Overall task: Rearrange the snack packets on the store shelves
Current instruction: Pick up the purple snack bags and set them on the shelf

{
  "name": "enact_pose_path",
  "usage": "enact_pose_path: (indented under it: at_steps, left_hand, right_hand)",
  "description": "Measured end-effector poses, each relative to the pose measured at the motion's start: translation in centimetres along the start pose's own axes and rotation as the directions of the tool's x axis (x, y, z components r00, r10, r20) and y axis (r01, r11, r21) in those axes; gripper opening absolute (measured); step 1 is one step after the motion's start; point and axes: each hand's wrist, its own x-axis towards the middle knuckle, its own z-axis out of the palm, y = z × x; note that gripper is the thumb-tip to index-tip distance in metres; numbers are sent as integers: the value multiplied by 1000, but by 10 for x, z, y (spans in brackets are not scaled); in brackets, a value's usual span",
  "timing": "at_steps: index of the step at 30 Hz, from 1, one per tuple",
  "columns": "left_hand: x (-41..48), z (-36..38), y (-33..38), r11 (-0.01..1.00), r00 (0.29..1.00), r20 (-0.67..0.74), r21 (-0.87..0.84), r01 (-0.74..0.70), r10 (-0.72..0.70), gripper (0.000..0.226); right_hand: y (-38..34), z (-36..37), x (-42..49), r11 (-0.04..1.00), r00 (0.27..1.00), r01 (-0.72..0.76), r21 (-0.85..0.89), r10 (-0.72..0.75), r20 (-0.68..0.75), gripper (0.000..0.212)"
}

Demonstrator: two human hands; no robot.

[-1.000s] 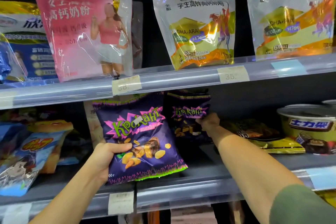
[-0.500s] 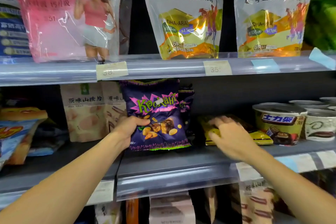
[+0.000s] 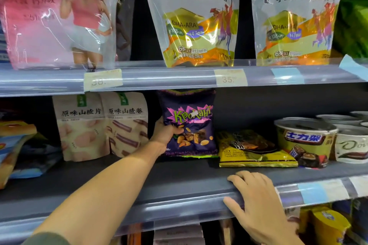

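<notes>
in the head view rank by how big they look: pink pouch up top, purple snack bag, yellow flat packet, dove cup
1. pink pouch, though cropped
2. purple snack bag
3. yellow flat packet
4. dove cup, cut off by the frame edge

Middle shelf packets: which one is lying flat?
The yellow packet, right of the purple packet. The purple and both beige packets stand upright.

Up top: one pink glossy pouch (image 3: 49, 16) and two clear-and-yellow foil pouches, one in the middle (image 3: 196, 20) and one to its right (image 3: 296, 20). On the middle shelf: two beige paper pouches (image 3: 81, 125) (image 3: 127, 123), one purple crinkled snack packet (image 3: 189, 123), one flat yellow-and-black packet (image 3: 253, 149). Also one yellow round tub with a blue label (image 3: 304, 141) and one white round tub (image 3: 351, 147) beside it; further lids behind too hidden to count.
</notes>
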Motion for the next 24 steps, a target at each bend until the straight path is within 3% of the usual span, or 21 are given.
enact_pose_path:
  at_steps: [4, 7, 9, 11, 12, 13, 14, 15, 16, 17, 18, 20, 22, 24]
  left_hand:
    - [9, 4, -26, 989, 995, -61, 116, 88, -82, 52]
    - [13, 9, -29, 957, 994, -89, 276, 84, -62, 58]
    - [11, 14, -28, 910, 977, -211, 401, 110, -26, 77]
    - [2, 17, -26, 821, 929, -356, 557, 123, 102, 98]
    - [-4, 17, -26, 737, 900, -355, 673, 60, 252, 96]
    - [-7, 16, -27, 610, 862, -250, 788, -83, 441, 84]
    - [-9, 14, -27, 410, 792, -22, 864, -291, 610, 70]
    - [-8, 13, -30, 124, 665, 278, 863, -489, 693, 59]
    - [-7, 12, -32, -146, 525, 554, 765, -627, 646, 53]
    - [-6, 10, -35, -299, 472, 718, 663, -686, 512, 54]
    - [-5, 9, -37, -352, 515, 779, 624, -698, 359, 64]
    - [2, 8, -45, -345, 642, 745, 660, -667, 183, 83]
    - [8, 7, -52, -343, 696, 705, 692, -635, 132, 88]
    - [12, 6, -51, -357, 706, 700, 690, -630, 106, 88]
  right_hand:
    - [0, 1, 1, 1000, 1000, 3, -21, -4, -13, 44]
    - [0, 2, 1, 1000, 1000, 2, -31, -3, -27, 44]
    - [0, 3, 1, 999, 999, 7, -40, -8, -32, 44]
    - [0, 3, 1, 999, 999, 6, -43, -8, -42, 44]
    - [0, 4, 1, 999, 999, 9, -41, -11, -47, 44]
    - [0, 4, 0, 999, 999, 14, -43, -16, -51, 44]
    - [0, 4, 0, 999, 999, 18, -48, -21, -51, 43]
    - [0, 4, 0, 998, 999, 20, -52, -22, -47, 43]
    - [0, 3, 0, 999, 999, 17, -52, -20, -42, 43]
    - [0, 3, 0, 999, 999, 13, -50, -15, -36, 44]
    - [0, 2, 0, 999, 1000, 10, -53, -11, -29, 44]
    - [-1, 2, 0, 998, 1000, 12, -57, -14, -25, 45]
    - [-1, 2, 0, 999, 999, 17, -47, -18, -37, 45]
    - [-2, 1, -1, 999, 999, 17, -41, -19, -48, 45]
